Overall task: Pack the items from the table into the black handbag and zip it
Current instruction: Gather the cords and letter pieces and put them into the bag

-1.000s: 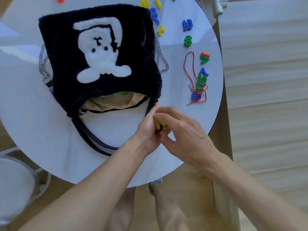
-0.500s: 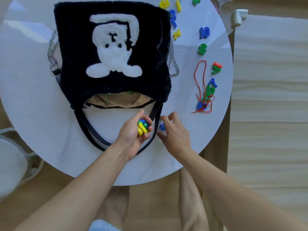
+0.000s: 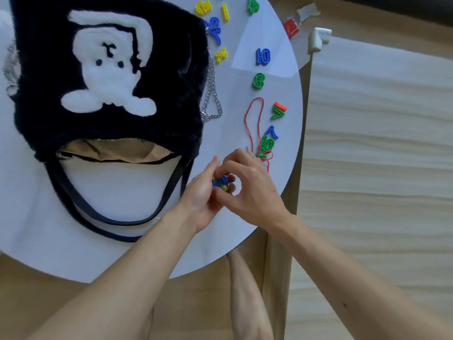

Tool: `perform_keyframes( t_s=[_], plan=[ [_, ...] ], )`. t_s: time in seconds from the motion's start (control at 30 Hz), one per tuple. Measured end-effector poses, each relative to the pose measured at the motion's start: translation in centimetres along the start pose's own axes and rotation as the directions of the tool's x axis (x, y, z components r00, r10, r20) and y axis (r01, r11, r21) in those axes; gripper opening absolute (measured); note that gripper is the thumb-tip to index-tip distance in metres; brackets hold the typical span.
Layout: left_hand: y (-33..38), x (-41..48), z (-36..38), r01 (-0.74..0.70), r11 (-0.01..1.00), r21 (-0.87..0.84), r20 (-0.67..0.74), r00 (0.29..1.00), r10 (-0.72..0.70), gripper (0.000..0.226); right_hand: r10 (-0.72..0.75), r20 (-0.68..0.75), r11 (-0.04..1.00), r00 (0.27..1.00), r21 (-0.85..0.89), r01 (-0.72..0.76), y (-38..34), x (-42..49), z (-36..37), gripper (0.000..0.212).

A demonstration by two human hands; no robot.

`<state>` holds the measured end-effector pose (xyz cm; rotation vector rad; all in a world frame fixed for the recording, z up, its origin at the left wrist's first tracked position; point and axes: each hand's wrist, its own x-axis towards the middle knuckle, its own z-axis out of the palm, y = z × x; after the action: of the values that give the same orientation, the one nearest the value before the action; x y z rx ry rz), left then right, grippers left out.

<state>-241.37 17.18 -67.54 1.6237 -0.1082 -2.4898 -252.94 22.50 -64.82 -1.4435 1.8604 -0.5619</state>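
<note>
Black handbag [image 3: 107, 69] lies flat on the upper left of the round white tabletop [image 3: 73, 253], its furry face showing a white cartoon figure. Its mouth faces the person, unzipped and gaping on a tan lining [image 3: 117, 153]. Two black straps [image 3: 110, 220] loop from it toward the near edge, and a silver chain [image 3: 212, 101] trails down its right side.

The writing that reads is on the plastic numerals scattered to the right of the bag: a blue "10" [image 3: 263, 56], a green "8" [image 3: 259, 81], and at the far edge a green "4" [image 3: 253, 4] and a yellow "1" [image 3: 225, 12]. Nearer, a green "10" [image 3: 267, 144] lies tangled in a red string [image 3: 255, 114].

The left grip [image 3: 201, 195] is turned palm up and cupped, its fingers curled round a cluster of plastic pieces [image 3: 221, 184] in blue, yellow and green. The right grip [image 3: 252, 187] comes over the same cluster from above, thumb and fingertips pinching it. The two meet just to the right of the strap ends, close to the tabletop's near right rim.

Bare white surface shows inside the strap loop and between the straps and the near edge. Past the right rim is a pale wood-grain surface.
</note>
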Motion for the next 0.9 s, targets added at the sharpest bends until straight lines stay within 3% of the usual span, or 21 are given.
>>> perform_keyframes(
  t_s=[0.1, 0.17, 0.27, 0.33, 0.43, 0.6, 0.9],
  plan=[
    [0.1, 1.8, 1.8, -0.071, 0.996, 0.051, -0.100, 0.992, 0.076, 0.036, -0.011, -0.077, 0.999, 0.997, 0.046, 0.015, 2.6, 0.6, -2.1, 0.025],
    [0.2, 2.7, 2.3, -0.101, 0.993, 0.067, -0.149, 0.983, 0.110, 0.036, 0.016, -0.153, 0.998, 0.988, -0.058, -0.025, 4.9, 1.6, -3.0, 0.058],
    [0.3, 3.7, 2.5, -0.116, 0.992, 0.049, -0.187, 0.975, 0.123, 0.037, 0.155, 0.031, 0.907, 0.987, -0.402, -0.129, 8.5, 3.0, -3.2, 0.116],
    [-0.1, 3.9, 2.3, -0.113, 0.992, 0.061, -0.201, 0.972, 0.124, 0.037, 0.227, 0.146, 0.840, 0.963, -0.530, -0.117, 10.0, 3.3, -2.8, 0.128],
    [-0.9, 4.0, 1.7, -0.099, 0.992, 0.080, -0.229, 0.967, 0.115, 0.036, 0.154, 0.153, 0.788, 0.976, -0.615, -0.028, 10.9, 3.5, -2.2, 0.114],
    [-2.2, 3.9, 1.3, -0.066, 0.995, 0.069, -0.255, 0.964, 0.082, 0.034, 0.049, 0.142, 0.838, 0.989, -0.544, 0.037, 10.9, 4.2, -2.8, 0.064],
    [-2.6, 4.2, 2.1, -0.085, 0.994, 0.075, -0.265, 0.959, 0.102, 0.035, 0.033, 0.151, 0.873, 0.988, -0.485, 0.045, 10.1, 4.8, -2.4, 0.024]
  ],
)
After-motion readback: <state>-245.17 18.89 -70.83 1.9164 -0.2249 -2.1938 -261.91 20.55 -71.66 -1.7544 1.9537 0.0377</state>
